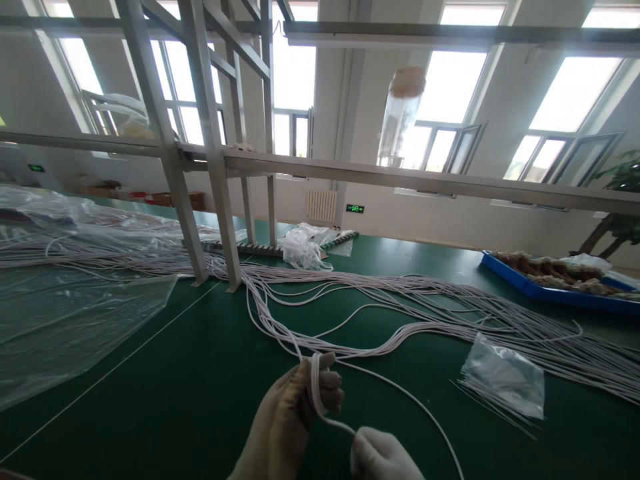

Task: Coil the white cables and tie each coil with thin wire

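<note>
My left hand (pixel 293 407), in a pale glove, is closed on a white cable (pixel 315 383) that loops around its fingers in a few turns. Lower and to the right, my gloved right hand (pixel 383 457) pinches the same cable, which runs slack between the two hands. Another length of cable curves down past my right hand to the bottom edge. Just beyond my left hand lies a long bundle of white cables (pixel 400 337) across the green table (pixel 200 387).
Metal shelf posts (pixel 213 147) rise from the table, and a clear bottle (pixel 400 117) stands on the shelf. Plastic sheeting (pixel 90 320) covers cables at left. At right are a plastic bag (pixel 505 377) with thin strips and a blue tray (pixel 555 295).
</note>
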Tool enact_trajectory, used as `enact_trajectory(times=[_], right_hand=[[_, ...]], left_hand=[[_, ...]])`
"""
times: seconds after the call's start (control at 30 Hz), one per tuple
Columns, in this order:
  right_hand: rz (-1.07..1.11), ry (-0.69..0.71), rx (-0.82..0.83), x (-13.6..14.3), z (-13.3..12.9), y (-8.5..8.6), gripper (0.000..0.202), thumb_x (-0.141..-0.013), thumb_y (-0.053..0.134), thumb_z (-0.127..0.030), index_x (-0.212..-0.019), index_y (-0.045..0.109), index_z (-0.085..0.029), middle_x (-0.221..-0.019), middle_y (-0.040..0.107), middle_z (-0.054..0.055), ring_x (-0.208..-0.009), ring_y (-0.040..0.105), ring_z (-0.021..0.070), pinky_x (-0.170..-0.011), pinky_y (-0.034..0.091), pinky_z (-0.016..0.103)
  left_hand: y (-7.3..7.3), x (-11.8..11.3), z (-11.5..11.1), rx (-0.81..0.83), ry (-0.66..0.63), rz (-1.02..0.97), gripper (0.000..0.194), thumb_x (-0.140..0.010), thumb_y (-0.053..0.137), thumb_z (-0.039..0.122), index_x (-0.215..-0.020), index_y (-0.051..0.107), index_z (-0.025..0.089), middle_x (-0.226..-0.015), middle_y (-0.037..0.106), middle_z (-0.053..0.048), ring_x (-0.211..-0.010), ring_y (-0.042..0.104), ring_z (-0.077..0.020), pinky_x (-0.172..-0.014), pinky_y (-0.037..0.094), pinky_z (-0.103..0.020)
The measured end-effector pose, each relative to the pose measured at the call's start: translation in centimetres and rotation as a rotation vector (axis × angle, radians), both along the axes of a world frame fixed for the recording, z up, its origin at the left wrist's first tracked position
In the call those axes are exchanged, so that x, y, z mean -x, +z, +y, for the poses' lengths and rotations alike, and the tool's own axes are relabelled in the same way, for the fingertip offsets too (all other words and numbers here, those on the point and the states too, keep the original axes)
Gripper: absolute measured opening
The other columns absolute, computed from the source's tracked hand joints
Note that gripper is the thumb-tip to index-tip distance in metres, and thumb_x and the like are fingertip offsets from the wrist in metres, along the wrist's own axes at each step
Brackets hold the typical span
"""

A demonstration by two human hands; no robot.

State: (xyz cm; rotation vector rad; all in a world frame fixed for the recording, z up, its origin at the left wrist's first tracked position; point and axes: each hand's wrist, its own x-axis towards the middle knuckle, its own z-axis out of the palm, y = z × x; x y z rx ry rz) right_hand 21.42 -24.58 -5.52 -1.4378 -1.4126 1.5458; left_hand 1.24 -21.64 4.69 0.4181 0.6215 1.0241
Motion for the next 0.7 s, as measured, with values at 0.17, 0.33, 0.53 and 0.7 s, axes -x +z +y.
enact_trajectory(times=[0.17,0.33,0.53,0.7], right_hand=[[-0.201,-0.023,-0.107,-1.8,4.9,5.4,0.04,-0.085,0.063,-0.057,-0.078,0.059,-0.018,-0.072,0.056,0.0,-0.067,0.054,0.0184,-0.063,0.043,0.03],[-0.317,-0.047,-0.278,-0.4,6.0,10.3,0.021,-0.094,0.059,-0.036,-0.084,0.062,-0.018,-0.077,0.062,0.001,-0.071,0.06,0.0206,-0.069,0.051,0.034],[-0.509,-0.059,-0.344,2.1,3.3,11.0,0.018,-0.102,0.049,-0.019,-0.097,0.066,-0.019,-0.093,0.07,0.006,-0.083,0.069,0.0233,-0.078,0.058,0.037],[-0.546,-0.074,-0.324,2.1,3.4,11.0,0.02,-0.103,0.048,-0.016,-0.097,0.067,-0.019,-0.093,0.071,0.007,-0.086,0.07,0.0248,-0.08,0.059,0.038]], left_hand=[[0.1,-1.0,-0.6,-0.039,-0.222,0.15,0.056,-0.086,0.072,0.054,-0.112,0.072,0.004,-0.088,0.077,-0.015,-0.079,0.071,-0.0263,-0.077,0.054,-0.04],[-1.0,-1.9,-0.7,-0.043,-0.295,0.344,0.04,-0.08,0.08,0.047,-0.101,0.077,0.013,-0.092,0.079,-0.012,-0.086,0.073,-0.0297,-0.085,0.055,-0.043],[-3.2,-1.5,-1.4,-0.184,0.083,0.628,0.026,-0.071,0.087,0.029,-0.095,0.077,0.025,-0.124,0.071,-0.013,-0.124,0.058,-0.0438,-0.102,0.051,-0.052],[-4.5,-2.4,-1.5,-0.166,0.054,0.528,0.022,-0.075,0.082,0.03,-0.096,0.077,0.024,-0.124,0.07,-0.014,-0.127,0.055,-0.0456,-0.102,0.051,-0.054]])
